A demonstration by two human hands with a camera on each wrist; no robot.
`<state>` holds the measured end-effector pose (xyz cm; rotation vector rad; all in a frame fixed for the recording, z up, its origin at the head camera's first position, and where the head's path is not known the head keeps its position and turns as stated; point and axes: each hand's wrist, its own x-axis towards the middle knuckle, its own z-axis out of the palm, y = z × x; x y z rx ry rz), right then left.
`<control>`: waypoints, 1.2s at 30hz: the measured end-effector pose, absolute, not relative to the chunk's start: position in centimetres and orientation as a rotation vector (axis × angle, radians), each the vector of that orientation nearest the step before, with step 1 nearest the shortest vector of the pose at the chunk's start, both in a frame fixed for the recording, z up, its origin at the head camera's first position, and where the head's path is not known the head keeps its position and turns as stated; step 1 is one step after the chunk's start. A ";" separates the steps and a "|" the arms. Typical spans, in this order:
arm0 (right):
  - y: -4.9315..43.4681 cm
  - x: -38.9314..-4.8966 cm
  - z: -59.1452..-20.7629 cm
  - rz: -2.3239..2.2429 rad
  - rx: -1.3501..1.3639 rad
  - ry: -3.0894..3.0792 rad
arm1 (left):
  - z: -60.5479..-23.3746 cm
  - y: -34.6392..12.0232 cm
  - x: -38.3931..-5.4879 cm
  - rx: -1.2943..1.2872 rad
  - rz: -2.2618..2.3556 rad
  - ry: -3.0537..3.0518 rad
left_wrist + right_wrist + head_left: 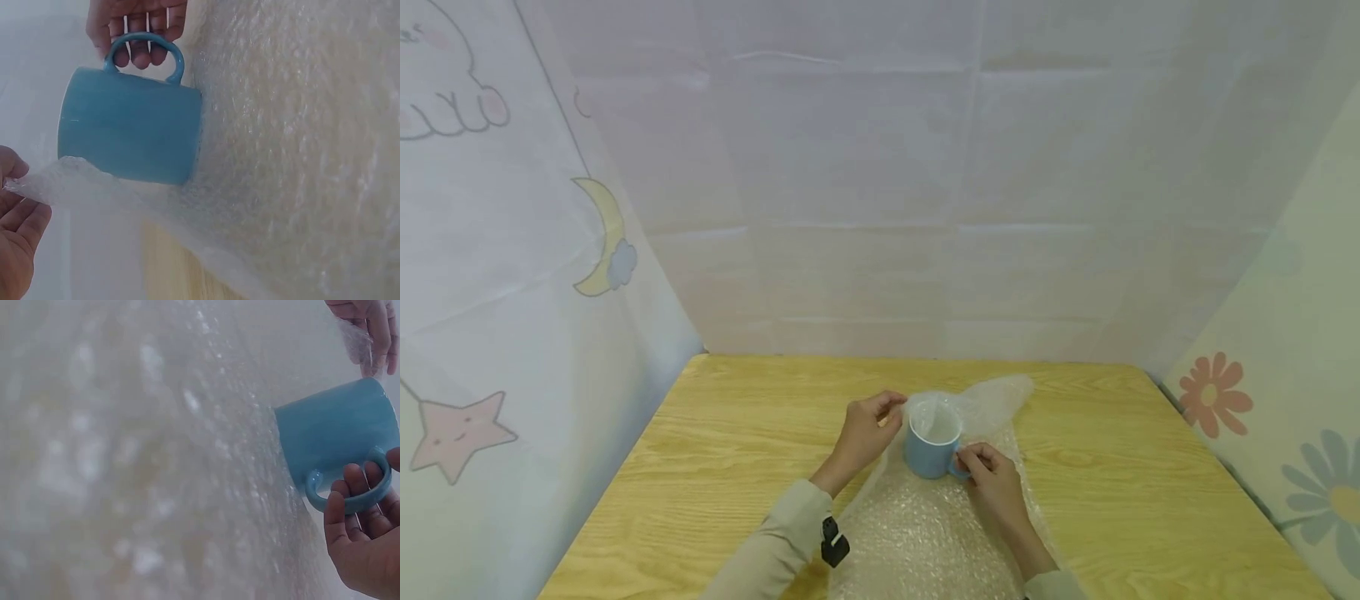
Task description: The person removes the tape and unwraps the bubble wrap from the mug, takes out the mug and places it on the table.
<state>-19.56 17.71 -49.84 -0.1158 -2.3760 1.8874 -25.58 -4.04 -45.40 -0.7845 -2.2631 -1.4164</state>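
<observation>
A light blue mug (929, 457) with a white inside stands upright on a sheet of bubble wrap (925, 537). My right hand (1000, 487) holds the mug's handle (359, 503); in the right wrist view its fingers lie at the loop, the thumb near the upper end. On the mug's other side, my left hand (867, 429) pinches an edge of the bubble wrap, drawn up beside the mug near its rim. The left wrist view shows this raised fold (72, 181) between thumb and fingers, covering part of the mug's lower side.
The far end of the bubble wrap (1000, 398) bunches up behind the mug. Under everything is a yellow wood-grain table (730, 442). Pale printed sheets (865, 183) hang behind and at both sides. A black device (833, 543) sits at the left wrist.
</observation>
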 end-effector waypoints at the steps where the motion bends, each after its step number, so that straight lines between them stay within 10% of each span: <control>1: 17.8 -19.6 -49.8 1.894 -0.110 -2.371 | -45.4 -4.1 -25.5 -0.800 -1.389 -2.268; 23: 18.5 -19.1 -44.6 1.558 0.165 -2.153 | -45.3 -4.3 -25.2 -1.057 -0.465 -2.166; 36: 20.4 -21.9 -47.8 1.197 0.408 -2.248 | -45.6 -4.6 -25.1 -1.058 -0.226 -2.096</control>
